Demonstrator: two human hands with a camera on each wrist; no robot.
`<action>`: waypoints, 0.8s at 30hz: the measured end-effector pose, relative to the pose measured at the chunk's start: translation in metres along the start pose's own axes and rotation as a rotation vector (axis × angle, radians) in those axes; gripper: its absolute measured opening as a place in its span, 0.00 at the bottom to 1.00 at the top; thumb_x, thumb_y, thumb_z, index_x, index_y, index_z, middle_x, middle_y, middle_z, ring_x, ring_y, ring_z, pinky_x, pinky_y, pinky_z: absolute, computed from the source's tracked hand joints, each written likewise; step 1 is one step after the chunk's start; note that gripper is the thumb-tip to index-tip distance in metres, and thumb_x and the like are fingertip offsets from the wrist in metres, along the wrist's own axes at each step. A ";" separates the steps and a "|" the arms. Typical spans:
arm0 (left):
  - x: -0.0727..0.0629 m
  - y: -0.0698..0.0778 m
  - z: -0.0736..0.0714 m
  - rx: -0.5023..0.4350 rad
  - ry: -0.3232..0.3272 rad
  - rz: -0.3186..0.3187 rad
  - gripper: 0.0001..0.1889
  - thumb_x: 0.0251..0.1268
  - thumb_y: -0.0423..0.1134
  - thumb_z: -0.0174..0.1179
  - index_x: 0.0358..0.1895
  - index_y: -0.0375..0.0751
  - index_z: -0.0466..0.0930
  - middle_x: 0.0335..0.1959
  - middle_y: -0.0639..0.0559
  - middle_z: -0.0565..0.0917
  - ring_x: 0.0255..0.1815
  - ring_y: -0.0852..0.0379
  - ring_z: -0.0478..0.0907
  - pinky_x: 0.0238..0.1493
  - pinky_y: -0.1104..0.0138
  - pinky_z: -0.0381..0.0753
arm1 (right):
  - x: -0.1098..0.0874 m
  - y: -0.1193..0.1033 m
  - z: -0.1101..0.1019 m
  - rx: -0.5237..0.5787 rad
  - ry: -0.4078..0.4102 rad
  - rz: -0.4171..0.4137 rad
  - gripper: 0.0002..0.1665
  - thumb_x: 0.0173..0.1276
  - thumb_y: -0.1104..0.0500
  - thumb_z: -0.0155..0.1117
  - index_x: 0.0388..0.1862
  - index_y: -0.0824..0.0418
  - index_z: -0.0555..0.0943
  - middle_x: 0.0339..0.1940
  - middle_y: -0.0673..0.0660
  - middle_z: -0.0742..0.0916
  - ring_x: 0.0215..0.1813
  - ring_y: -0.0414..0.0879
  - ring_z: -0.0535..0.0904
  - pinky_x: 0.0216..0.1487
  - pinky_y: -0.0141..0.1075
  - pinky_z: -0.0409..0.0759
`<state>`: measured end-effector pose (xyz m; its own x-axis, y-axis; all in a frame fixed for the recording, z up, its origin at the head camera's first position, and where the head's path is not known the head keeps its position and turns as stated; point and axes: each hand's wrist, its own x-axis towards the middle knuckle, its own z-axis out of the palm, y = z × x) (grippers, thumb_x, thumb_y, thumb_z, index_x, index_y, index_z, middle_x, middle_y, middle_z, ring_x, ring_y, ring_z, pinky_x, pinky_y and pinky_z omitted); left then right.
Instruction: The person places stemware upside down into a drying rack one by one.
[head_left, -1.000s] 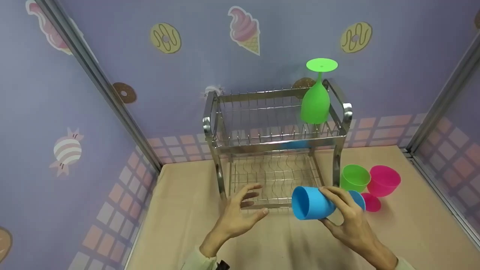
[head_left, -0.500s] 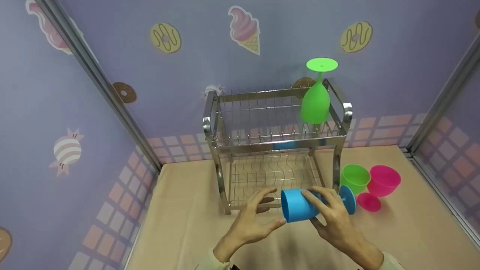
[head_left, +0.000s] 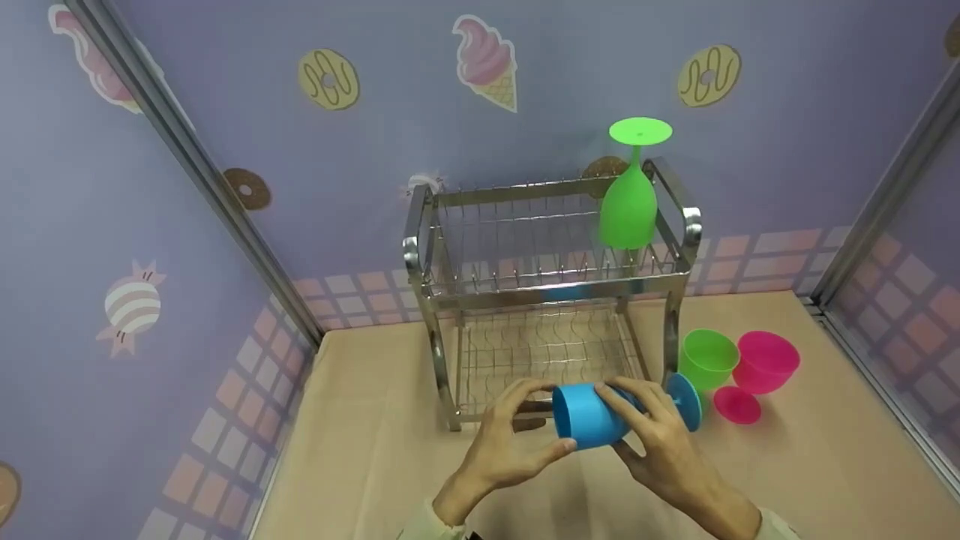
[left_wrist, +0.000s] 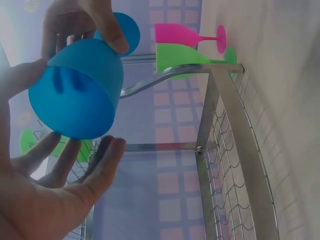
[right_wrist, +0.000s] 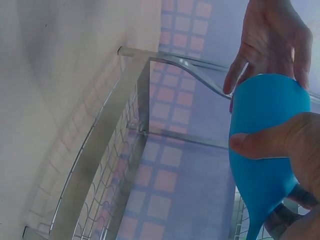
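My right hand (head_left: 664,446) grips a blue plastic goblet (head_left: 589,420) by its bowl, thumb on one side and fingers on the other. The goblet lies sideways in the air before the rack, mouth to the left, foot to the right. My left hand (head_left: 502,442) is at the mouth with fingers spread, thumb tip and fingertips right at the rim in the left wrist view, where the hollow bowl (left_wrist: 75,102) faces the camera. From the right wrist, the bowl tapers toward the stem, with the right thumb (right_wrist: 250,145) across it.
A two-tier metal dish rack (head_left: 555,289) stands behind the hands. On its upper tier, at right, a green goblet (head_left: 628,214) is upside down. Right of the rack, another green goblet (head_left: 709,360) and a pink goblet (head_left: 766,364) stand upright. Patterned walls enclose the table.
My right hand has brought the blue goblet leftward, and its foot now shows past the hand. My left hand has moved right, up to the goblet's rim.
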<state>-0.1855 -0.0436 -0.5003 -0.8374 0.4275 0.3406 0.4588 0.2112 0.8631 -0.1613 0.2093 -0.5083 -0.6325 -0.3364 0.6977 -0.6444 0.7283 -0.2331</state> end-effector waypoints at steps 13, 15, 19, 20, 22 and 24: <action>0.000 -0.006 -0.002 -0.025 0.086 0.032 0.34 0.58 0.49 0.78 0.67 0.48 0.75 0.61 0.45 0.81 0.54 0.51 0.88 0.51 0.64 0.91 | -0.010 -0.004 -0.008 0.071 0.073 -0.034 0.61 0.36 0.70 0.94 0.75 0.58 0.78 0.67 0.62 0.83 0.67 0.56 0.78 0.68 0.33 0.84; 0.001 -0.006 -0.005 -0.027 0.104 0.030 0.34 0.57 0.49 0.78 0.66 0.49 0.75 0.60 0.45 0.81 0.53 0.50 0.88 0.50 0.63 0.92 | -0.014 -0.001 -0.007 0.120 0.124 -0.054 0.49 0.50 0.63 0.91 0.73 0.60 0.80 0.65 0.63 0.83 0.65 0.54 0.79 0.71 0.25 0.77; 0.001 -0.005 -0.008 -0.092 0.122 -0.005 0.35 0.55 0.46 0.78 0.65 0.45 0.74 0.60 0.42 0.80 0.54 0.45 0.88 0.48 0.60 0.93 | -0.023 0.003 -0.002 0.240 0.213 -0.015 0.31 0.66 0.54 0.82 0.65 0.63 0.84 0.58 0.61 0.86 0.60 0.48 0.83 0.72 0.22 0.75; 0.002 -0.004 -0.008 -0.111 0.124 -0.016 0.34 0.55 0.45 0.78 0.65 0.46 0.73 0.60 0.41 0.80 0.54 0.44 0.88 0.48 0.59 0.93 | -0.025 0.003 0.000 0.278 0.227 0.017 0.30 0.66 0.56 0.82 0.64 0.63 0.84 0.57 0.60 0.87 0.59 0.47 0.84 0.69 0.22 0.77; 0.002 -0.002 -0.007 -0.132 0.123 -0.027 0.34 0.55 0.44 0.78 0.64 0.45 0.72 0.60 0.39 0.79 0.55 0.42 0.87 0.49 0.57 0.93 | -0.026 0.001 0.004 0.406 0.225 0.124 0.31 0.60 0.65 0.84 0.63 0.65 0.84 0.56 0.61 0.87 0.58 0.45 0.85 0.65 0.25 0.82; 0.003 0.000 -0.005 -0.137 0.115 -0.031 0.34 0.54 0.45 0.78 0.63 0.46 0.71 0.60 0.38 0.78 0.55 0.43 0.87 0.50 0.56 0.93 | -0.026 -0.002 0.007 0.595 0.192 0.288 0.37 0.56 0.75 0.82 0.66 0.67 0.81 0.58 0.63 0.86 0.59 0.43 0.86 0.62 0.28 0.86</action>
<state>-0.1893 -0.0462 -0.4970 -0.8825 0.3178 0.3468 0.3941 0.0971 0.9139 -0.1466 0.2126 -0.5302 -0.7620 -0.0262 0.6470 -0.6229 0.3030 -0.7213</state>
